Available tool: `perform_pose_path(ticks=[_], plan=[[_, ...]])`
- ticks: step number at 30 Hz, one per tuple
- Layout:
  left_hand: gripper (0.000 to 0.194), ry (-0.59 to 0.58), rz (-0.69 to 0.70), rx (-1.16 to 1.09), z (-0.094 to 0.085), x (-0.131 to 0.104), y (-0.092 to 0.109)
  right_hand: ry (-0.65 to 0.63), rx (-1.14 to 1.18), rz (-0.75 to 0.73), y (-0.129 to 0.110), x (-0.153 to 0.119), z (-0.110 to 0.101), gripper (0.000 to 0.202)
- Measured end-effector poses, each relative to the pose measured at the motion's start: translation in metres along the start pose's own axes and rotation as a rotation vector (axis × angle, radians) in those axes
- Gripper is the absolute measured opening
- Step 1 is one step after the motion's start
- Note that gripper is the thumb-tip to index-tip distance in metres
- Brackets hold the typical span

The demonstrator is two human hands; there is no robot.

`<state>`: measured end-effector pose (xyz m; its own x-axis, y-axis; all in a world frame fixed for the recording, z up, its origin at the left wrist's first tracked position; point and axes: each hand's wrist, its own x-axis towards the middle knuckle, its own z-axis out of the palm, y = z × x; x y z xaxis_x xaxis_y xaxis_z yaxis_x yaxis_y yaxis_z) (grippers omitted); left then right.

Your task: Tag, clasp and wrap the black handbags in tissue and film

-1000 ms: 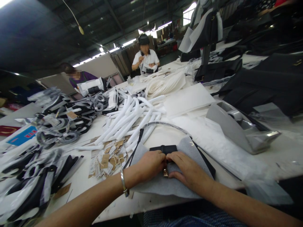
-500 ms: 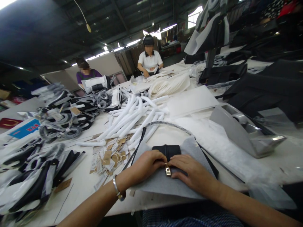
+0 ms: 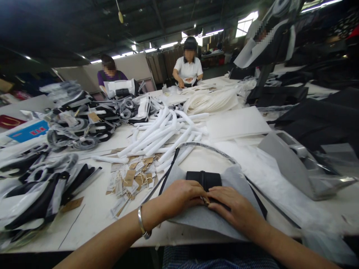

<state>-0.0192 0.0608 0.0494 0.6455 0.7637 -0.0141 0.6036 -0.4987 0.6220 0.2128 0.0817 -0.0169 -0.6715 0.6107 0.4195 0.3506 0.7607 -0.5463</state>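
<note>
A black handbag lies before me on the table, its flap and a vertical strap showing at the middle. A pale grey wrapping sheet covers the bag's body, and a plastic-wrapped handle arches behind it. My left hand is closed, its fingertips pinched at a small gold padlock on the strap. From the other side my right hand grips the same spot with thumb and fingers. Most of the padlock is hidden by the fingers.
Paper tags with strings and white foam tubes lie left of and behind the bag. Wrapped black bags are piled at left. A grey tape dispenser stands at right. Two co-workers sit across the table.
My fingers have closed over the gold padlock, which hung in plain sight between the hands before. The view has shifted, so the scene sits slightly further right.
</note>
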Motion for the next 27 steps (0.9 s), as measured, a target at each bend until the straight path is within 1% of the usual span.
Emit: perform_pose_path(ticks=[4,10,14,18,22,27], plan=[[0.021,0.009,0.031,0.011,0.002,-0.002,-0.001,-0.007,-0.005,0.008,0.0,0.0,0.0,0.022],[0.025,-0.019,0.042,0.15,0.002,-0.007,0.005,-0.007,0.005,-0.01,0.002,0.0,0.001,0.026],[0.023,-0.049,0.039,0.297,0.0,-0.01,0.012,-0.001,0.018,-0.007,0.001,0.001,0.001,0.026],[0.019,-0.071,0.037,0.479,0.002,-0.009,0.014,0.005,0.034,0.003,0.0,0.001,0.001,0.024],[0.014,-0.032,0.056,0.571,0.008,-0.006,0.011,-0.008,0.034,0.012,0.002,-0.001,0.003,0.022],[0.007,0.004,0.049,0.572,0.012,-0.004,0.01,-0.006,0.024,-0.004,0.004,-0.001,0.005,0.021]])
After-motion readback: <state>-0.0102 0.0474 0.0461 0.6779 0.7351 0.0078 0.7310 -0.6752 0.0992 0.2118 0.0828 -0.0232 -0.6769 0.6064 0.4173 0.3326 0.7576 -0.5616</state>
